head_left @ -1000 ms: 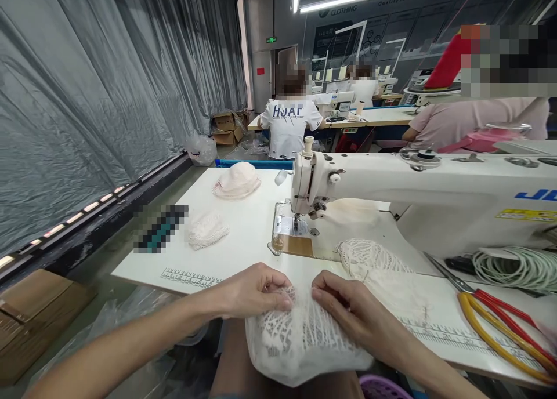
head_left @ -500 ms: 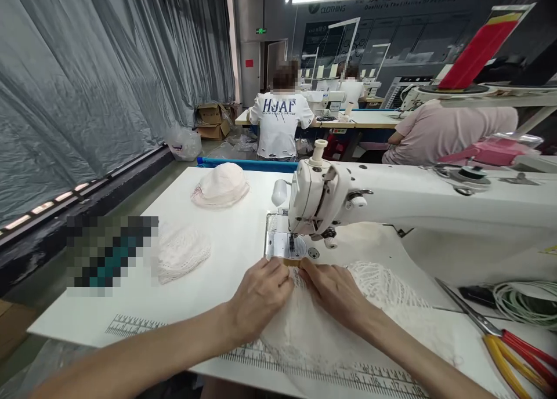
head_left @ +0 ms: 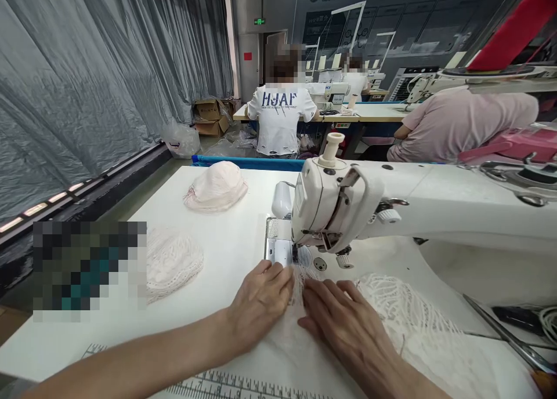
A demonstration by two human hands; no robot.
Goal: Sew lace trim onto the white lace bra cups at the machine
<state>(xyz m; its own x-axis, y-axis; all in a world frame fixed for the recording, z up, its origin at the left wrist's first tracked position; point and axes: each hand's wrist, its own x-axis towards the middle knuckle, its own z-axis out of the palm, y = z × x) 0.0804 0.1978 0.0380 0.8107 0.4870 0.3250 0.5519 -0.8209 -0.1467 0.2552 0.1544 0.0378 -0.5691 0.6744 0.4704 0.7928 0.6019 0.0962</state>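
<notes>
A white lace fabric piece (head_left: pixel 404 318) lies on the white sewing table (head_left: pixel 226 242), its front edge under the needle of the white sewing machine (head_left: pixel 348 207). My left hand (head_left: pixel 261 303) rests flat on the fabric just left of the needle plate (head_left: pixel 281 251), fingers stretched forward and together. My right hand (head_left: pixel 343 323) lies flat on the lace beside it, fingers spread toward the presser foot. Both press the fabric down; neither grips it.
A pink-white hat (head_left: pixel 215 187) sits at the table's far side, a lace piece (head_left: pixel 172 263) at the left. Scissors (head_left: pixel 509 341) lie at the right edge. Other people sit at sewing tables behind. Grey plastic sheeting hangs on the left.
The hands lifted the lace bundle from my lap edge onto the table and slid it forward to the needle. Pinching fingers have flattened onto the fabric.
</notes>
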